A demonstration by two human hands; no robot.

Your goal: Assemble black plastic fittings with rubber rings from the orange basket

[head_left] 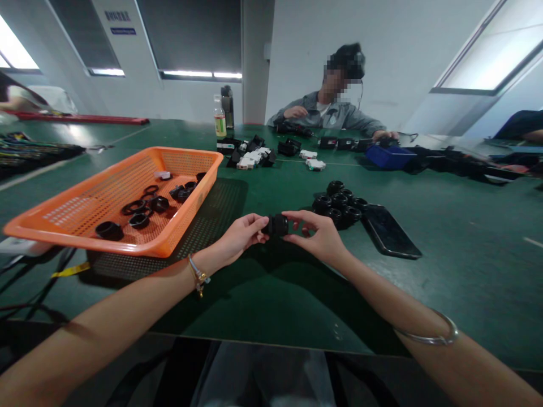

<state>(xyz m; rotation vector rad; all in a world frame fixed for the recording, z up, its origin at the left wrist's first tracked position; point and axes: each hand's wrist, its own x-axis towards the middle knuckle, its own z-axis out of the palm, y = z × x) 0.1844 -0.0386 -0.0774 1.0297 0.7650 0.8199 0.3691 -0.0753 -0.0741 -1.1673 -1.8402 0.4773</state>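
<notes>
Between my two hands, just above the green table [254, 294], is a black ribbed cylindrical plastic fitting [279, 224]. My left hand [241, 237] pinches its left end between thumb and fingers. On its right end, the thumb and index finger of my right hand [318, 234] close around the rim, the other fingers curled. A pile of similar black round fittings [339, 200] lies just beyond my right hand. To the left stands an orange perforated basket [182, 229] with several black rings and fittings [139, 220] inside.
A black phone [391, 230] lies right of the pile. Farther back are white and black connector parts [254, 157], a bottle [219, 117] and a blue bin [388, 156]. A co-worker [335, 113] sits across the table. Dark cables [38, 294] run at the left edge.
</notes>
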